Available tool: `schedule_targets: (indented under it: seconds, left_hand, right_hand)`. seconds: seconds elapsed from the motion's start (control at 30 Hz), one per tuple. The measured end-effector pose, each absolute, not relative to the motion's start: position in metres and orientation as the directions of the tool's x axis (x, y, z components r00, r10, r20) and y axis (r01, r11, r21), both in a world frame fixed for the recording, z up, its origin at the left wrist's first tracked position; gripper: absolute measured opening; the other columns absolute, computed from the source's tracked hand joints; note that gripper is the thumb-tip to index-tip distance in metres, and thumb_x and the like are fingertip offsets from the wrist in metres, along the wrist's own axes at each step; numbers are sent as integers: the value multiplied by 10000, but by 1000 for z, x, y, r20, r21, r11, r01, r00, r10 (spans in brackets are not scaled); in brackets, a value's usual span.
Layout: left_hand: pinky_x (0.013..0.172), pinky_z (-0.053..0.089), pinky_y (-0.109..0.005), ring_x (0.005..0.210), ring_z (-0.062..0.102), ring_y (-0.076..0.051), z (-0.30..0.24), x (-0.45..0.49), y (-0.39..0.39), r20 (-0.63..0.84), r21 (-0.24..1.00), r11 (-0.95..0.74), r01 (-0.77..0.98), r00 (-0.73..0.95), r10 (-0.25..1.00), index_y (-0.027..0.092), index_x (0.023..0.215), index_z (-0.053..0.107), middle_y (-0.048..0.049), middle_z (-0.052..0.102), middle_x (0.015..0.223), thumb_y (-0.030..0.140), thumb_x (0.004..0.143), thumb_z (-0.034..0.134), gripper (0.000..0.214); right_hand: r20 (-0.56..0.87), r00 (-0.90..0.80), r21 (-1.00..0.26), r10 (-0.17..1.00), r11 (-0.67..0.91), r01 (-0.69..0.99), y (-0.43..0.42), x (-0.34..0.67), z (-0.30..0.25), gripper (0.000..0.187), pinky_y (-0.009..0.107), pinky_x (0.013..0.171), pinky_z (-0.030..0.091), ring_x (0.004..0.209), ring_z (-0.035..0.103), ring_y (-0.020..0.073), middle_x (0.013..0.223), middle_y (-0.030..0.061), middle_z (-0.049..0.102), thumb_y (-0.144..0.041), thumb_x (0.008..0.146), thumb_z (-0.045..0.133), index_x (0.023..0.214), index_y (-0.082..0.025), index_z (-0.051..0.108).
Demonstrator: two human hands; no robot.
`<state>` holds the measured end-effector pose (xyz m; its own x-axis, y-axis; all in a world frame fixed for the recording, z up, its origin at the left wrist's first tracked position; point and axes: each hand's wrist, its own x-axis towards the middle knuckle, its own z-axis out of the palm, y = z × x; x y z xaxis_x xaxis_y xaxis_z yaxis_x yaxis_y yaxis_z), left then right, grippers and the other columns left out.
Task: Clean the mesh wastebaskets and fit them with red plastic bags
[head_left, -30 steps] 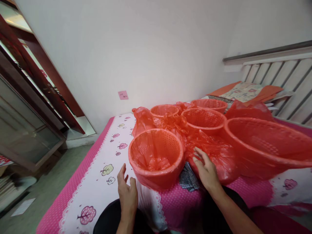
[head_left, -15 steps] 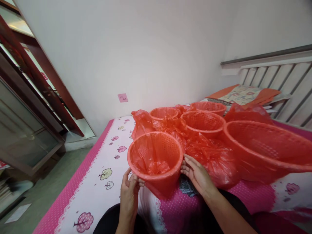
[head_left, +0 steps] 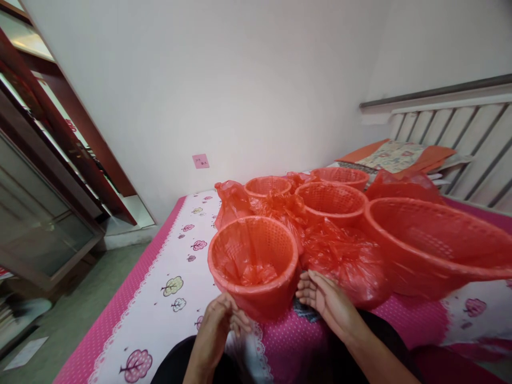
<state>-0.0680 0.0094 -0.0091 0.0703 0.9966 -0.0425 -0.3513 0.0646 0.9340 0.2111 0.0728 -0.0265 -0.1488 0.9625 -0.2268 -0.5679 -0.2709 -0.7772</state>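
A red mesh basket lined with a thin red plastic bag stands on the bed's near edge in front of me. My left hand curls its fingers on the bag's hanging edge at the basket's lower left side. At the lower right side my right hand cups the basket, its fingertips on the plastic. A crumpled red bag lies right behind that hand.
Several more red baskets and loose red bags crowd the pink and white bedsheet, with a large basket at the right. A slatted headboard and pillow are at the far right, and a glass-fronted cabinet stands at the left.
Both hands came in from the sheet to the lined basket's sides, then slid lower along them. The left hand's fingers closed on the bag's edge.
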Motion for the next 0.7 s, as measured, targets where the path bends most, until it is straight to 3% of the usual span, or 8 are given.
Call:
schedule_targets:
  seconds: [0.1, 0.17, 0.27, 0.4, 0.6, 0.7]
  left_hand:
    - [663, 527, -271, 781, 796, -257, -2, -54, 1, -174, 950, 271, -154, 459, 871, 120, 961, 790, -217, 815, 958, 541, 915, 719, 429]
    - [809, 555, -318, 980, 790, -288, 0, -46, 0, -161, 957, 264, -123, 532, 831, 142, 1183, 783, -232, 786, 1185, 520, 915, 734, 466]
    - [910, 554, -370, 1105, 751, -303, -1, -38, 4, -83, 962, 181, -207, 410, 908, 214, 1325, 725, -197, 740, 1329, 488, 899, 766, 508]
    - [941, 553, -401, 1144, 739, -330, -6, -40, 11, -67, 939, 156, -306, 280, 958, 201, 1265, 752, -204, 715, 1383, 467, 906, 764, 447]
    - [926, 557, -414, 1067, 776, -349, -6, -42, 7, -89, 873, 197, -447, 251, 964, 180, 1162, 785, -225, 797, 1193, 433, 874, 808, 384]
    - [838, 582, -371, 947, 801, -322, 0, -50, 5, -138, 877, 228, -422, 234, 962, 142, 1124, 796, -236, 810, 1123, 457, 863, 815, 409]
  right_hand:
    - [-236, -320, -798, 918, -371, -476, 58, 202, -29, 515, 320, 751, 573, 809, 772, 226, 878, 121, 808, -667, 782, 828, 851, -161, 766]
    - [-201, -380, -820, 903, -368, -439, 53, 194, -29, 579, 342, 822, 576, 886, 780, 243, 939, 151, 818, -719, 815, 772, 897, -146, 785]
    - [-155, -371, -830, 916, -325, -454, 54, 186, -25, 596, 372, 905, 569, 960, 777, 258, 989, 147, 820, -732, 818, 765, 938, -149, 789]
    - [-172, -308, -792, 936, -318, -521, 62, 185, -15, 534, 370, 903, 571, 938, 781, 251, 961, 126, 817, -683, 794, 822, 917, -167, 765]
    - [-177, -227, -768, 958, -279, -577, 74, 183, -8, 442, 323, 775, 594, 797, 769, 206, 836, 48, 769, -535, 718, 940, 873, -181, 725]
    - [-195, -199, -746, 960, -277, -606, 80, 180, -9, 427, 316, 768, 600, 733, 736, 172, 790, 10, 737, -472, 670, 980, 806, -192, 689]
